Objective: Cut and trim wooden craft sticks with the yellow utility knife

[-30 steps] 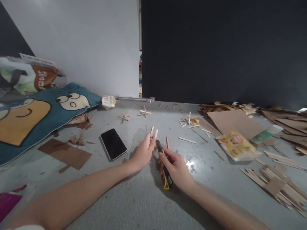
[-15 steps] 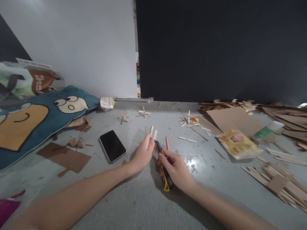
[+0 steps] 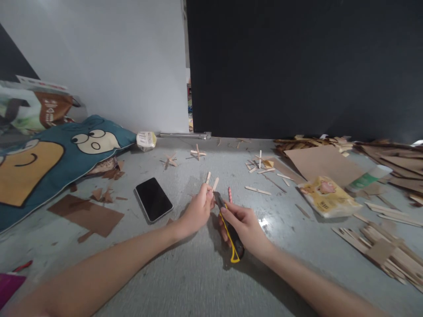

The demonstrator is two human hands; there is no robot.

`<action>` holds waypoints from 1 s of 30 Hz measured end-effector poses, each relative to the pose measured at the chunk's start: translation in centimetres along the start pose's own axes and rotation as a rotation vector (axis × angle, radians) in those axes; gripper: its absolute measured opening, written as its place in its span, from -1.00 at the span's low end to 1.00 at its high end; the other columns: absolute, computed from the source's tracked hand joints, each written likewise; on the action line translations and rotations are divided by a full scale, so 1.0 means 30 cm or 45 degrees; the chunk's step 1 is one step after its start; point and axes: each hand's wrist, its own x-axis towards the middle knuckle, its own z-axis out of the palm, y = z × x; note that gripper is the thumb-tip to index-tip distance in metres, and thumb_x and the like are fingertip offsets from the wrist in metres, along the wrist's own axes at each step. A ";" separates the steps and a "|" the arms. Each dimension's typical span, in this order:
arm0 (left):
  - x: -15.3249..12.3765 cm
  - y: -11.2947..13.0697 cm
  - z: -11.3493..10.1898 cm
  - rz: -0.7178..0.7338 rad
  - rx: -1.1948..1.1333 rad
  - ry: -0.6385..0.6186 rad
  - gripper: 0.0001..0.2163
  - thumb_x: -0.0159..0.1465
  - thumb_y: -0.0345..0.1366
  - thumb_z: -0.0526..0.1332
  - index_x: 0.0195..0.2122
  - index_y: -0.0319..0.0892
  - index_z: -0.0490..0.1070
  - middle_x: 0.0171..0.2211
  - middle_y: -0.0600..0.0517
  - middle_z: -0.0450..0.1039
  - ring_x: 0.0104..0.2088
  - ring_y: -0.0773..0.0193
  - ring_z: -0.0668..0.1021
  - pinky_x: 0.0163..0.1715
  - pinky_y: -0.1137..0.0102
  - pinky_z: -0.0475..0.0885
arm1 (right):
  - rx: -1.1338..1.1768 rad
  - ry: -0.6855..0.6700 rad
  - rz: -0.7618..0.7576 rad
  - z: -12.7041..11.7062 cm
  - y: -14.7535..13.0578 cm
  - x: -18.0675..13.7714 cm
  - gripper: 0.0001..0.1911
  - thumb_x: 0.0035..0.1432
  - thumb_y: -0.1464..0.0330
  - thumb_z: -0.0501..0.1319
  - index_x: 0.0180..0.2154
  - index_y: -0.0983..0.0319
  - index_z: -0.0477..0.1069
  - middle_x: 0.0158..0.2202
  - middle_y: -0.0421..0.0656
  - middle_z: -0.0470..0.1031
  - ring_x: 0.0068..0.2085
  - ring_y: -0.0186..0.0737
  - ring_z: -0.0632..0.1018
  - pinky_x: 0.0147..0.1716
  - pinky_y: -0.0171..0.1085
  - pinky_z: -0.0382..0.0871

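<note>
My left hand [image 3: 197,208] is closed on a pale wooden craft stick [image 3: 208,177], whose end sticks out beyond the fingers. Beside it a second stick end [image 3: 215,183] slants to the right; whether it is a separate piece is hidden by the fingers. My right hand [image 3: 246,226] is wrapped round a black and yellow utility knife [image 3: 233,240]. The knife's front end meets the left fingertips at the sticks, and its blade cannot be made out. Just beyond the right hand lies a red and white patterned stick [image 3: 230,194].
A black phone [image 3: 153,199] lies left of my hands, near cut brown cardboard [image 3: 86,215] and a blue cushion [image 3: 95,149]. Small crossed-stick pieces [image 3: 198,152] stand farther back. On the right are a yellow packet [image 3: 328,198], a glue stick [image 3: 369,178] and a bundle of craft sticks [image 3: 383,251].
The knife's handle end has swung slightly to the right in my right hand. The right-hand stick end now leans farther out. My left hand keeps its hold.
</note>
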 end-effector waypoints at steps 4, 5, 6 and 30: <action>0.010 0.008 0.002 -0.025 -0.071 -0.003 -0.69 0.50 0.04 -0.08 -0.25 -0.07 0.12 -0.53 0.20 0.15 -0.51 0.32 0.28 -0.44 0.38 0.21 | 0.069 -0.010 0.072 -0.012 0.002 0.006 -0.46 0.18 -0.14 0.30 -0.43 0.21 0.36 -0.68 -0.28 0.40 -0.71 -0.38 0.37 -0.70 -0.39 0.29; 0.011 0.010 0.001 -0.036 -0.104 -0.016 -0.68 0.49 0.06 -0.07 -0.25 -0.07 0.12 -0.54 0.21 0.13 -0.52 0.32 0.26 -0.45 0.38 0.19 | 0.087 -0.012 0.084 -0.015 0.004 0.007 -0.46 0.18 -0.13 0.31 -0.42 0.22 0.37 -0.67 -0.28 0.40 -0.71 -0.39 0.37 -0.70 -0.39 0.29; 0.012 0.012 -0.001 -0.044 -0.147 -0.032 -0.67 0.49 0.08 -0.07 -0.25 -0.07 0.12 -0.55 0.22 0.11 -0.54 0.33 0.23 -0.47 0.39 0.18 | 0.107 -0.011 0.092 -0.018 0.006 0.008 -0.48 0.18 -0.11 0.32 -0.42 0.22 0.38 -0.65 -0.28 0.41 -0.70 -0.39 0.36 -0.71 -0.40 0.29; -0.004 0.029 0.008 0.003 0.050 0.103 -0.87 0.49 -0.20 -0.03 -0.06 -0.10 0.20 -0.45 0.15 0.33 -0.44 0.29 0.42 -0.36 0.38 0.30 | -0.021 0.088 -0.015 -0.007 -0.024 -0.008 -0.51 0.17 -0.10 0.30 -0.43 0.18 0.39 -0.64 -0.29 0.37 -0.70 -0.36 0.36 -0.70 -0.34 0.29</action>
